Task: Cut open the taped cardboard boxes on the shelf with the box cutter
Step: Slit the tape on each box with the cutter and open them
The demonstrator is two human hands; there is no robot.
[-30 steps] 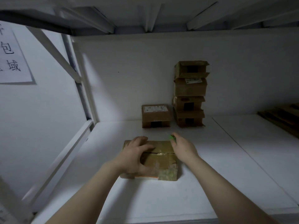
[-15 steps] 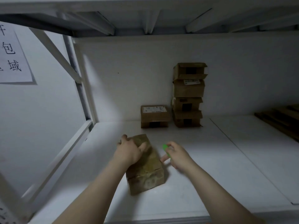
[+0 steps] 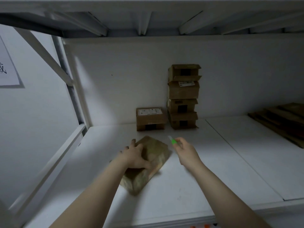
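Note:
A taped cardboard box (image 3: 156, 155) lies skewed on the white shelf (image 3: 205, 162), one corner pointing toward me. My left hand (image 3: 134, 156) lies on its top left part, fingers spread over the far edge and thumb pressing the top. To the right of the box, my right hand (image 3: 185, 150) pinches a green box cutter (image 3: 172, 141), its tip pointing up and left, clear of the cardboard. A single box with a label (image 3: 150, 118) stands at the back wall, beside a stack of several boxes (image 3: 183, 96).
A white upright post and diagonal brace (image 3: 69, 79) close the shelf on the left. Dark flat cardboard or wood pieces (image 3: 283, 119) lie at the far right. The upper shelf's ribs (image 3: 144, 22) hang overhead. A paper sign (image 3: 6, 68) is on the left wall.
The near box has been turned from square-on to a diagonal lie under my left hand. My right hand has come off the box and lifted away to the right with the cutter.

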